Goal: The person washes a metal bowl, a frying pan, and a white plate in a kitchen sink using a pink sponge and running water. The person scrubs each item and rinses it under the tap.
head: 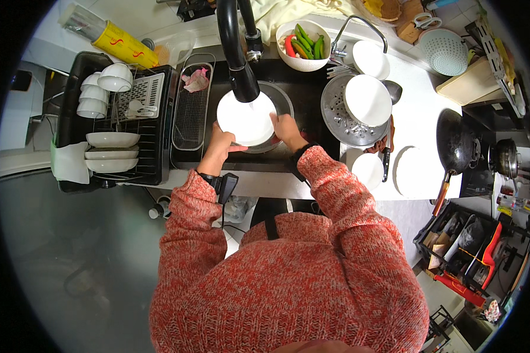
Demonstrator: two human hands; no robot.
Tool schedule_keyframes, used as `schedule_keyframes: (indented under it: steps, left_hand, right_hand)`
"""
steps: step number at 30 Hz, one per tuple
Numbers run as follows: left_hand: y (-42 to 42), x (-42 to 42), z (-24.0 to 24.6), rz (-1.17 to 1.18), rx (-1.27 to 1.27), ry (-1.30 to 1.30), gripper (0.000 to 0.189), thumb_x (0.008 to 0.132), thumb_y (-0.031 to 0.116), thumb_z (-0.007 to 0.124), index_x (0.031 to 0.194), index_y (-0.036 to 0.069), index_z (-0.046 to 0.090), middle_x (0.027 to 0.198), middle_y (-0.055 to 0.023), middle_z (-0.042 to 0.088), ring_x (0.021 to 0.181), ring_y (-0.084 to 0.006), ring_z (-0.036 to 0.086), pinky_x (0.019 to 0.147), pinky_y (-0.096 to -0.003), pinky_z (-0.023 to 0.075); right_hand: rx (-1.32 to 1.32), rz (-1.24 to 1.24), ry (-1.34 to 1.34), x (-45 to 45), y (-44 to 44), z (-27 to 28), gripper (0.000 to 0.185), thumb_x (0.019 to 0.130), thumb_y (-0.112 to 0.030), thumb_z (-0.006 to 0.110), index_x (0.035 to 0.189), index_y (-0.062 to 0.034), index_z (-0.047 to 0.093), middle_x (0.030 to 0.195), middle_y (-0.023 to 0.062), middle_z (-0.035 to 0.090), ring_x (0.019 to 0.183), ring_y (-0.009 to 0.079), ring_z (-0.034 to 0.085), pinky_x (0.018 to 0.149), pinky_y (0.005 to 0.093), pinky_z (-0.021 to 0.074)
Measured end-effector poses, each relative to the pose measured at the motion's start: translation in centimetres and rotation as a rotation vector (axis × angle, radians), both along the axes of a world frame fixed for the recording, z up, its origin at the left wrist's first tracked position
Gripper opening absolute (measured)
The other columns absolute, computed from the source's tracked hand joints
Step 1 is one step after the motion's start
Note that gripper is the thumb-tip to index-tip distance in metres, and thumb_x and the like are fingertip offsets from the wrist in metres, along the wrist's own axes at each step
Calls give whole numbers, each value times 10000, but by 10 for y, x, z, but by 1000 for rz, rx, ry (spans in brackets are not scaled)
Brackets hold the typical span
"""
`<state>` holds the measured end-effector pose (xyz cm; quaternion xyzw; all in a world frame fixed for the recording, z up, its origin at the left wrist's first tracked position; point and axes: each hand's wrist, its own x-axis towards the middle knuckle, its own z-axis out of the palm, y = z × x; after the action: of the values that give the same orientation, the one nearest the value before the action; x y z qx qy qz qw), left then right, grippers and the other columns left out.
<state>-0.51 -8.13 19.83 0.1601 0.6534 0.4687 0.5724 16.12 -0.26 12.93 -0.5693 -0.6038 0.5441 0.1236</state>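
A white dish (246,119) is held under the black faucet (244,84), over the dark sink (307,95). My left hand (223,143) grips its lower left rim, with fingers reaching underneath. On the opposite side, my right hand (287,129) has hold of the right rim, thumb over the edge; its other fingers are partly hidden. Beneath the dish, a round metal basin (287,98) shows in the sink. Whether water is running is hard to make out.
To the left, a black dish rack (159,163) holds bowls and plates beside a mesh sink basket (190,119). A metal colander (331,119) with a white bowl (367,100) stands right, near a black-handled knife (386,165). Behind sits a bowl of peppers (307,64); a wok (452,141) is far right.
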Motion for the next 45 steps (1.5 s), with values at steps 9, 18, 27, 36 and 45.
schedule_keyframes:
  steps: [9, 18, 27, 36, 45]
  left_hand:
    - [0, -8, 5, -124, -73, 20, 602, 643, -85, 381, 1241, -14, 378, 1161, -203, 491, 934, -340, 597, 564, -444, 590]
    - [-4, 40, -15, -864, 249, 1188, 477, 800, 433, 609, 962, -16, 625, 985, -227, 605, 926, -390, 565, 877, -426, 413]
    - [26, 24, -70, -127, 316, -138, 223, 885, 147, 497, 983, -15, 615, 969, -70, 630, 836, -170, 601, 772, -318, 473]
    - [13, -10, -37, -171, 319, -463, 195, 867, 103, 554, 1004, -26, 605, 990, -108, 634, 891, -200, 632, 811, -316, 496]
    - [26, 1, -35, 196, 452, -808, 431, 935, 332, 461, 1205, -2, 492, 1169, -111, 576, 1067, -234, 555, 940, -379, 423]
  right_hand:
    - [-269, 180, 298, 23, 20, -7, 320, 835, -105, 526, 1098, 76, 530, 940, 169, 628, 736, 259, 643, 582, 339, 537]
    - [140, 244, -220, 8, 21, 60, 304, 734, -148, 524, 902, 92, 605, 831, 282, 620, 742, 403, 632, 736, 428, 504]
    - [744, 434, -96, -20, -13, 77, 392, 887, -279, 451, 1172, -24, 537, 1063, 204, 607, 1095, 373, 514, 954, 428, 387]
    - [351, 312, 193, -43, 37, 42, 324, 901, -292, 482, 909, -13, 646, 874, 180, 645, 784, 298, 631, 822, 422, 450]
    - [-823, -272, 666, 0, 24, 11, 587, 922, -544, 327, 1278, -90, 431, 1231, 133, 502, 1115, 322, 494, 837, 568, 410]
